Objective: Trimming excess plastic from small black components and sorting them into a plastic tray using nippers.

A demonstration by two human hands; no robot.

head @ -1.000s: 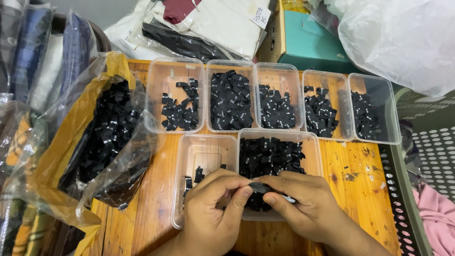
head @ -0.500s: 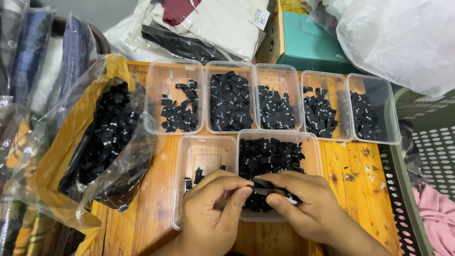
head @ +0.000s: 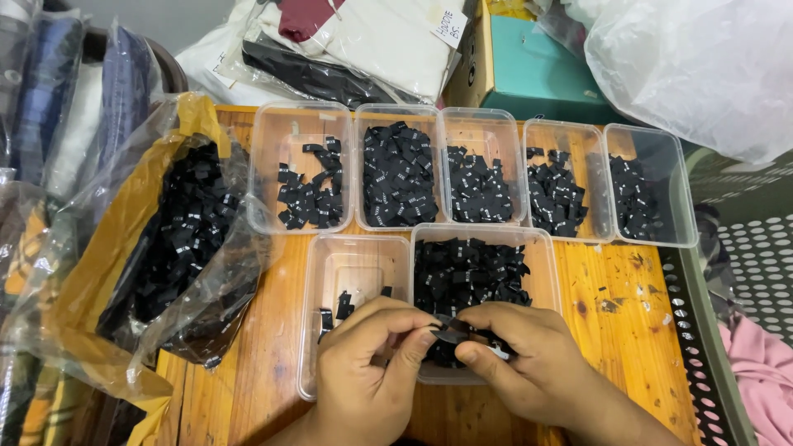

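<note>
My left hand [head: 372,372] and my right hand [head: 529,363] meet over the near edge of two clear plastic tubs, pinching one small black fabric label [head: 450,329] between their fingertips. The tub under my right hand [head: 541,248] is heaped with black labels. The tub beside it on the left [head: 318,281] holds only a few. Both wrists rest low at the front of the wooden table [head: 611,330].
A row of several clear tubs [head: 264,149] with sorted black labels runs along the back. A crinkled plastic bag [head: 178,239] full of labels lies at the left. Folded garments [head: 372,41], a teal box [head: 537,74] and a big plastic bag [head: 702,66] sit behind; a perforated basket [head: 760,264] stands right.
My fingers have shifted slightly on the label, drawing it a little to the left between both hands. Everything else on the table is as before.
</note>
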